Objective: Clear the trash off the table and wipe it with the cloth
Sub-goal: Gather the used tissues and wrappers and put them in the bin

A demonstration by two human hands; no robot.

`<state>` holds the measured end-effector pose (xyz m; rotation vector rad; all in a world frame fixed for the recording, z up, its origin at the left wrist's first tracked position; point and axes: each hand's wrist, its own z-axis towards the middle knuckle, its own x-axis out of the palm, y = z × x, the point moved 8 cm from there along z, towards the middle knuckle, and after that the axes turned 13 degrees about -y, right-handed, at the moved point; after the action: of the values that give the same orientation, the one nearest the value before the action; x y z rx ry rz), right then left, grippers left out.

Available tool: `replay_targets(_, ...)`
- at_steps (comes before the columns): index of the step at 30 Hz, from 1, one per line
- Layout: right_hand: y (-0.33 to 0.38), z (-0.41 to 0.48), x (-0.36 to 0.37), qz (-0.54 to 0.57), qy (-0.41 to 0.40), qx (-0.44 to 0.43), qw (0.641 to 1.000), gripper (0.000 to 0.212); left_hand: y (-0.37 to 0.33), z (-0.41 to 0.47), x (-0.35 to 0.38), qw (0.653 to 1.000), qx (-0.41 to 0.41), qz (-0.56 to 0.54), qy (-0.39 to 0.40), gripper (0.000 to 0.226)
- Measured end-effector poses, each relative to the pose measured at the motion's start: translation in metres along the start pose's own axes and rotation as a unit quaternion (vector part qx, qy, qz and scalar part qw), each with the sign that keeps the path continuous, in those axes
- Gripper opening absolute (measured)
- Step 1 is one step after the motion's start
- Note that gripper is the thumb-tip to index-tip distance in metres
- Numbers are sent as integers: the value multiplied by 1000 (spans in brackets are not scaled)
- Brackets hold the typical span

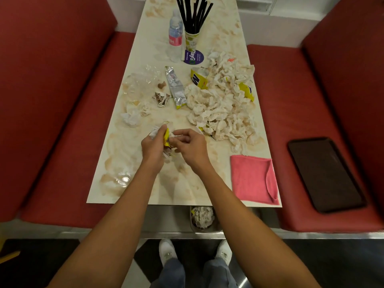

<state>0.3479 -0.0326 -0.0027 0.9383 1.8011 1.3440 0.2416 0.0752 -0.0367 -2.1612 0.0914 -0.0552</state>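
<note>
a: where's the trash at this moment?
b: a small wad of paper and yellow wrapper (166, 140) sits between both sets of fingers, just over the tabletop (145, 183). the left hand (153, 143) has its fingers curled round the wad. the right hand (192, 147) pinches its right side with thumb and forefinger.
a: and the rest of it?
b: the big heap of stained napkins (222, 104) lies beyond the right fingers and off to their right, near them, with its long axis running away from the person. a foil wrapper (175, 88) lies straight ahead of the fingers, also lengthwise away. a crumpled tissue (134, 116) lies ahead and to the left of the left fingers.
a: where does the wad go?
b: the bin (202, 218), with napkins in it, stands on the floor behind the fingers, under the near tabletop edge and a bit to the right. i'd say the wad must come back toward the body and down, and the right hand is nearer.
a: and the cloth?
b: the pink cloth (251, 177) lies folded to the right of the right fingers, nearer the person, with neither hand on it. wiping looks far off.
</note>
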Motion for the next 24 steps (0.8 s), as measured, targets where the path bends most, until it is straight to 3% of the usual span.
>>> replay_targets(7,0,-10,-16,-103,2,-60,993,12,6,-9,-4,1000,-12,-17,1,26)
replay_targets(11,-4,-2,-31,-117,-73,-45,989,34,7,-6,-12,1000,-3,-13,-9,26)
replay_targets(14,-13,2,-22,-153,-32,-8,988,40,8,-4,-16,1000,-9,-4,-5,29)
replay_targets(19,-31,-8,-1,-35,26,76,996,25,12,2,-20,1000,-2,5,-5,25)
replay_targets(24,-25,-18,0,-40,-13,41,998,22,12,2,-16,1000,17,26,1,24)
